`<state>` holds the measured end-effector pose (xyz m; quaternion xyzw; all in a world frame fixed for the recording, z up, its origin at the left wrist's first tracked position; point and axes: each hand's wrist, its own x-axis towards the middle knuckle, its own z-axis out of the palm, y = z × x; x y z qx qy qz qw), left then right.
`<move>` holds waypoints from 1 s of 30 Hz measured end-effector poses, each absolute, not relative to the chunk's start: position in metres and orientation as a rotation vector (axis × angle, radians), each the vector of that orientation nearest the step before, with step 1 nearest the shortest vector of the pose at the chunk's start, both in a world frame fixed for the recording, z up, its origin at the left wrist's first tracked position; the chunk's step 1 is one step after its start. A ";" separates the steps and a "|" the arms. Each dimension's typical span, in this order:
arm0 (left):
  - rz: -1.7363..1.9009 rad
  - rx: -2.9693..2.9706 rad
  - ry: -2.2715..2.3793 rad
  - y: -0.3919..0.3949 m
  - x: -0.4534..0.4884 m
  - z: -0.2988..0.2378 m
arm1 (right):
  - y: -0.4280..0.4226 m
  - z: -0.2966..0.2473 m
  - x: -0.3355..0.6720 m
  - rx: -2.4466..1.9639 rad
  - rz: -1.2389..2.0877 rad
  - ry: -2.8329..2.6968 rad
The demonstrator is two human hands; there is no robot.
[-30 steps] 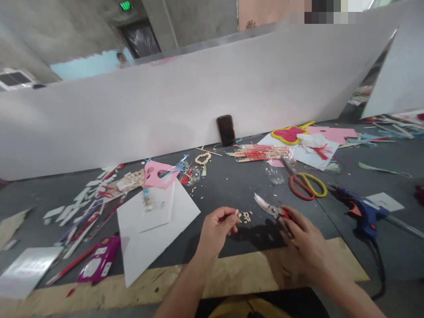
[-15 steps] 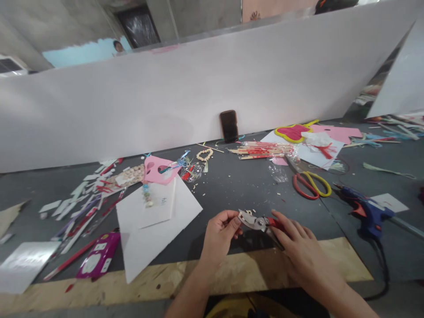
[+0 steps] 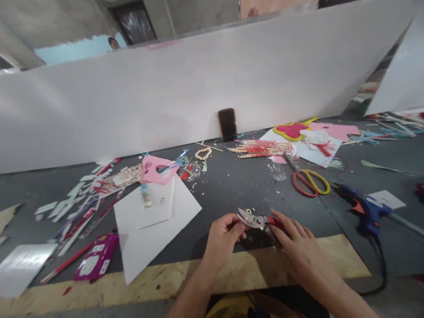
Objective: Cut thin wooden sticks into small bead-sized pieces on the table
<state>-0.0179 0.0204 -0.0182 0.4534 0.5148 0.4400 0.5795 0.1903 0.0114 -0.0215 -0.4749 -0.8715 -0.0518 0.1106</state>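
Observation:
My right hand [image 3: 296, 240] is wrapped round the red handles of a pair of pruning shears [image 3: 254, 220], whose metal jaws point left. Close by the jaws is my left hand [image 3: 222, 240], its thumb and fingers pinched together. Whatever sits in that pinch is too small and too covered to make out. Just beyond the blades, a few small pale cut bits [image 3: 253, 209] lie on the dark table [image 3: 232, 185].
Scissors [image 3: 310, 182] and a blue glue gun [image 3: 367, 210] with its cable lie to the right. Wrapped sticks [image 3: 261, 149] and a phone [image 3: 228, 124] are at the back by a white partition [image 3: 149, 101]. White paper [image 3: 132, 247] and a purple packet [image 3: 96, 258] lie left.
The jaws look wider apart now, and the pale piece seen between them before no longer shows. My left fingers have shifted slightly right and down along the jaws. The view has shifted slightly.

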 end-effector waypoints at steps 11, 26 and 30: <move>0.993 1.124 1.249 0.019 -0.019 -0.016 | 0.013 -0.022 0.193 -1.422 0.081 -2.553; 0.996 1.167 1.342 0.016 -0.014 -0.013 | 0.011 -0.019 0.192 -1.489 -0.009 -2.532; 1.000 1.228 1.349 0.016 -0.013 -0.010 | 0.010 -0.018 0.192 -1.473 -0.039 -2.540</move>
